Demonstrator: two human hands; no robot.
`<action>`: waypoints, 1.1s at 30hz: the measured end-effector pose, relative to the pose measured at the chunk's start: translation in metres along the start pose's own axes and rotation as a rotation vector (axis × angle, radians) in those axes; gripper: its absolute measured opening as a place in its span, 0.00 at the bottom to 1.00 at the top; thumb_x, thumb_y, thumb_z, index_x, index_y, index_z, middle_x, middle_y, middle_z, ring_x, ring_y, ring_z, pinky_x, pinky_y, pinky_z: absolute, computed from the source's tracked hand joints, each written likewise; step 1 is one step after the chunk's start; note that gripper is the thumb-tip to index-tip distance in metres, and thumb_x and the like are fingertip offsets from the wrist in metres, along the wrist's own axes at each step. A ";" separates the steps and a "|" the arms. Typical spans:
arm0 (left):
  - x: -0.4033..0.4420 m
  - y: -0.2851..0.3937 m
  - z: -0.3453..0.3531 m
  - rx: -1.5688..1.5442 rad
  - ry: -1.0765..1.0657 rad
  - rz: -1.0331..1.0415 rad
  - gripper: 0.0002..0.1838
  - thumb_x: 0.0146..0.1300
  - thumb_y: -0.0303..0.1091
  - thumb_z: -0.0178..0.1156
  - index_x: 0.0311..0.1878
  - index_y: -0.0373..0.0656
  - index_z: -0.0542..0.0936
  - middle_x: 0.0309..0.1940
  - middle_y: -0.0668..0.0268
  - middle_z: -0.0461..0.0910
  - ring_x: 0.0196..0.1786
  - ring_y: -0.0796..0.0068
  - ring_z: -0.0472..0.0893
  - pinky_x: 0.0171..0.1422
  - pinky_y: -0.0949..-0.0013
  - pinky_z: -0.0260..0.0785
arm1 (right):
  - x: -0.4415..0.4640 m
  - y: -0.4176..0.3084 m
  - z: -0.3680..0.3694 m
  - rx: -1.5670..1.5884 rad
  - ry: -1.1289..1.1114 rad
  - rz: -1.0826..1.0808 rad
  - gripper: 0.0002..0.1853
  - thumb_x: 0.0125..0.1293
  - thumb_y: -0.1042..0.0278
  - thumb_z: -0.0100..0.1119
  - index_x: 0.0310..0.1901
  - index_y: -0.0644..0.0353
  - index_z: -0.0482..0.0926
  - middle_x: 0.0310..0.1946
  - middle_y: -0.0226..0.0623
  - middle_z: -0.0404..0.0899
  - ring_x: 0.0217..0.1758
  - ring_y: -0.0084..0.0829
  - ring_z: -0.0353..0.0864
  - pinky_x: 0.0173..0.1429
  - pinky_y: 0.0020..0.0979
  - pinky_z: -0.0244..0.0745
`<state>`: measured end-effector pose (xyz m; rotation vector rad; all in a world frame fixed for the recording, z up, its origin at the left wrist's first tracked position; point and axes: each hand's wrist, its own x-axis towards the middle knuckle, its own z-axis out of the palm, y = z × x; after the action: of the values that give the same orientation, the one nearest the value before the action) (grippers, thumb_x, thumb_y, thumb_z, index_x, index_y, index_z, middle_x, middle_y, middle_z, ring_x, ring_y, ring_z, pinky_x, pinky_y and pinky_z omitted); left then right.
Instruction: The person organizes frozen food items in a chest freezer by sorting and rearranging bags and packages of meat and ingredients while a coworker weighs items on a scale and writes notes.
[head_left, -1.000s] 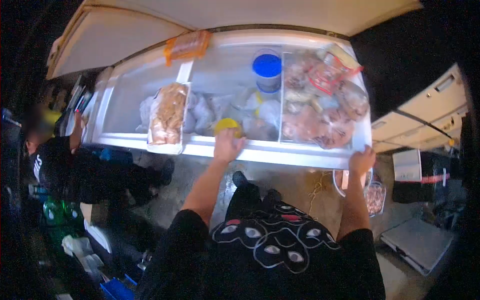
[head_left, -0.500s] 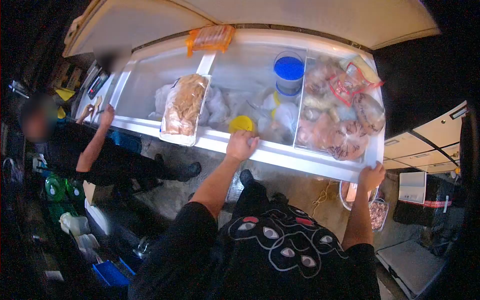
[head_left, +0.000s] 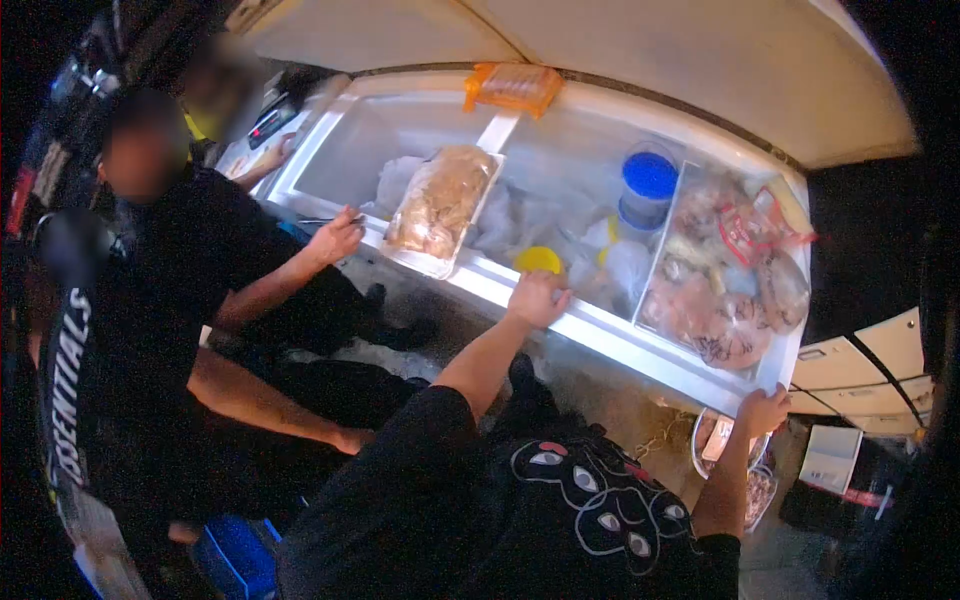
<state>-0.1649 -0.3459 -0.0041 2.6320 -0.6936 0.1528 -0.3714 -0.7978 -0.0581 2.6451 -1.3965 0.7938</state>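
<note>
My left hand (head_left: 540, 300) is closed over the front rim of a white chest freezer (head_left: 600, 338), close to a yellow lid (head_left: 538, 260). Farther right, my right hand (head_left: 764, 412) wraps round the freezer's front right corner. A plastic-wrapped tray of brownish food (head_left: 442, 205) rests tilted across the front rim and the middle divider, left of my left hand. Inside stands a tub with a blue lid (head_left: 648, 176). At the right end a clear-walled bin (head_left: 658, 258) holds several bags of frozen food (head_left: 715, 300), some with handwriting.
An orange packet (head_left: 512, 88) lies on the back rim. A person's hand (head_left: 334, 238) is at the freezer's left front, and another person's arm (head_left: 265, 400) is nearer me. Bowls of food (head_left: 715, 440) sit low by my right arm. A blue container (head_left: 235, 555) is at lower left.
My view has swung left, so the freezer appears farther right. A second person in a dark top with white lettering has come into view at left. Both my hands stay on the rim.
</note>
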 end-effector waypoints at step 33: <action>-0.004 -0.004 0.001 0.025 0.064 0.005 0.13 0.56 0.43 0.55 0.32 0.42 0.78 0.35 0.59 0.77 0.43 0.58 0.77 0.50 0.56 0.65 | 0.003 -0.003 -0.003 0.003 0.011 0.017 0.19 0.54 0.67 0.54 0.49 0.52 0.76 0.49 0.43 0.75 0.49 0.46 0.76 0.50 0.48 0.71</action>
<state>-0.1664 -0.3414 -0.0069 2.6370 -0.6805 0.2479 -0.3689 -0.7972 -0.0535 2.6310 -1.4178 0.8113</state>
